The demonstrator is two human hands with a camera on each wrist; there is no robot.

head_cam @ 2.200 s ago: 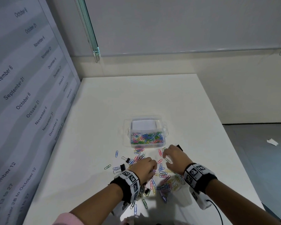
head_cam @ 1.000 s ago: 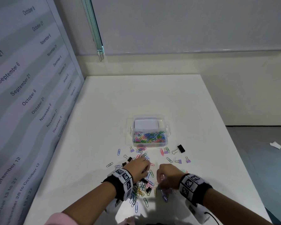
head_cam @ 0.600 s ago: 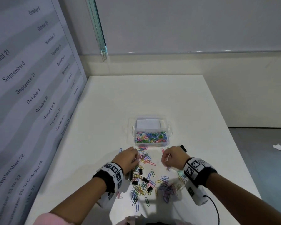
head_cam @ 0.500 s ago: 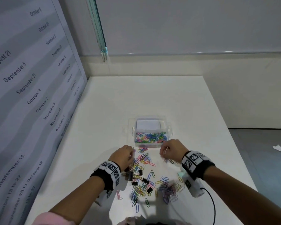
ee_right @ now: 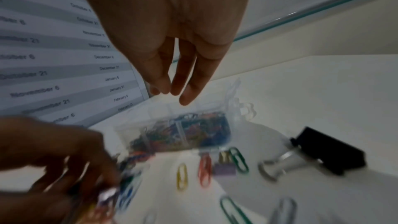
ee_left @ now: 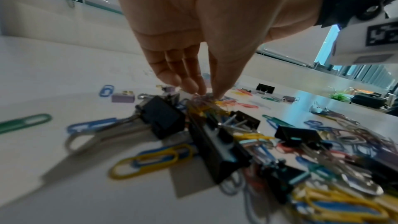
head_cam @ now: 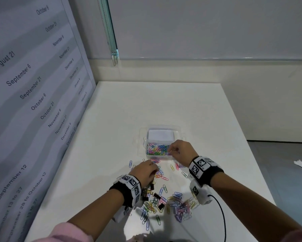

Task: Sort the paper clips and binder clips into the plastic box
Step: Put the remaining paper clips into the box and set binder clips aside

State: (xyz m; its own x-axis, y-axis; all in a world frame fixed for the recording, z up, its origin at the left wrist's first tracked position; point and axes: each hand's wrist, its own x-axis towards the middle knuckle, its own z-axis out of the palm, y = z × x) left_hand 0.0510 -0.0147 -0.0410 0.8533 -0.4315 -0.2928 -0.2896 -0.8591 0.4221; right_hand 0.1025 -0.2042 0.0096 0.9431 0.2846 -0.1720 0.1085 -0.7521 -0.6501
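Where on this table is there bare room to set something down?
Bare: the table beyond the box, and the strip along the calendar panel. Crowded: between box and near edge, where clips lie scattered.

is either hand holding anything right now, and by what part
The left hand pinches a small bunch of paper clips at its top between fingertips. The right hand, over the plastic box, holds nothing visible.
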